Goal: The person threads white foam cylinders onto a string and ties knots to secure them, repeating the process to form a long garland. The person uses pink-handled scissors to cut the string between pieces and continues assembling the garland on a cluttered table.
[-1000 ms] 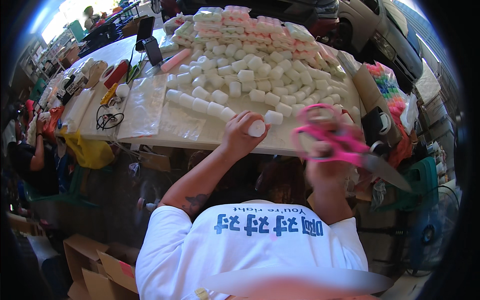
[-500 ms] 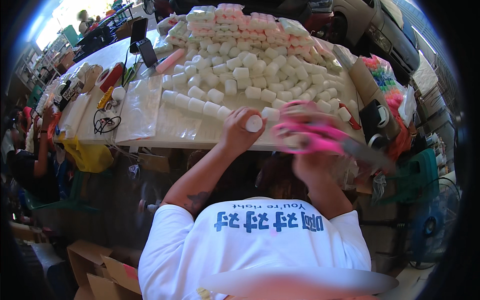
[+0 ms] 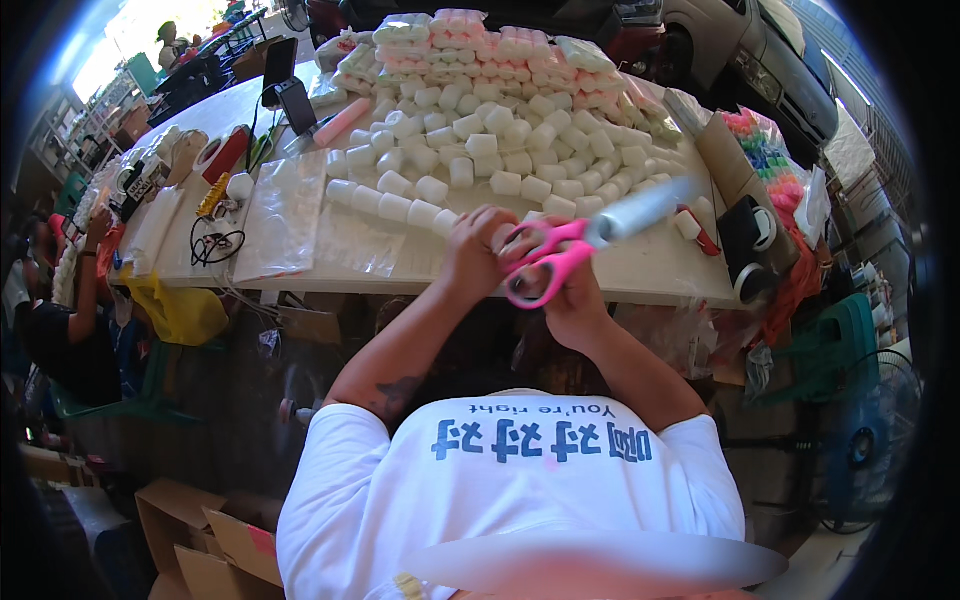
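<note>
My left hand (image 3: 474,252) is closed at the table's front edge, around the near end of a row of white cylinders (image 3: 395,208). The piece inside the fist is mostly hidden now. My right hand (image 3: 576,305) grips a pair of scissors with pink handles (image 3: 568,233). Their finger loops lie against or just in front of my left fingers; I cannot tell if they touch. The blades (image 3: 640,214) point away to the right and are blurred. Beyond both hands lies a big pile of loose white cylinders (image 3: 482,146).
Stacked bags of pink and white pieces (image 3: 455,40) stand at the back of the table (image 3: 690,275). Clear plastic bags (image 3: 275,215), a black cable (image 3: 215,245) and a tape roll (image 3: 208,152) lie left. A cardboard box (image 3: 738,165) is at right. Another person (image 3: 75,320) sits far left.
My right hand has brought the scissors left to my left hand. The blades have swung from pointing near right to far right. My left hand has stayed nearly in place.
</note>
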The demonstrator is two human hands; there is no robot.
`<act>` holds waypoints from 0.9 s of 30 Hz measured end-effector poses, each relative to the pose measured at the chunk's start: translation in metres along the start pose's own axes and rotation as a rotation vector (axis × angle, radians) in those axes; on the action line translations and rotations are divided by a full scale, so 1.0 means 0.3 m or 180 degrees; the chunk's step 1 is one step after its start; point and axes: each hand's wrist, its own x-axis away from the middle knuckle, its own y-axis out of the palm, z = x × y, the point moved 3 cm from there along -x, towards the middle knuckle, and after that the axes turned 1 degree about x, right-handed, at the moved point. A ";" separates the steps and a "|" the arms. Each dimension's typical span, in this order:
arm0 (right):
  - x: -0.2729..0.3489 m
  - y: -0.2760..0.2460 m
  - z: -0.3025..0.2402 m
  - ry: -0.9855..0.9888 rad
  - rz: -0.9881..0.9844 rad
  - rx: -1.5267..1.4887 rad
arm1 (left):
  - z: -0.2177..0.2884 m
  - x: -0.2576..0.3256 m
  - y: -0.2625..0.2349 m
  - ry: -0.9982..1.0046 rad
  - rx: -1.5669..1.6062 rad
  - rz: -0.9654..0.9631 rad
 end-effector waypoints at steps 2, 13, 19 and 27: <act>0.009 0.021 0.007 0.1042 -0.0337 -0.0957 | 0.002 -0.002 -0.005 0.0067 -0.0109 0.0017; 0.225 -0.033 0.146 0.2297 -0.1763 -0.1316 | -0.127 -0.034 -0.109 -0.2128 0.4212 0.0916; 0.212 0.045 0.214 0.2575 -0.1749 -0.1798 | -0.118 -0.025 -0.111 -0.2024 0.4442 0.1053; 0.184 0.075 0.217 0.2688 -0.1385 -0.1455 | -0.136 -0.004 -0.106 -0.1910 0.4602 0.1138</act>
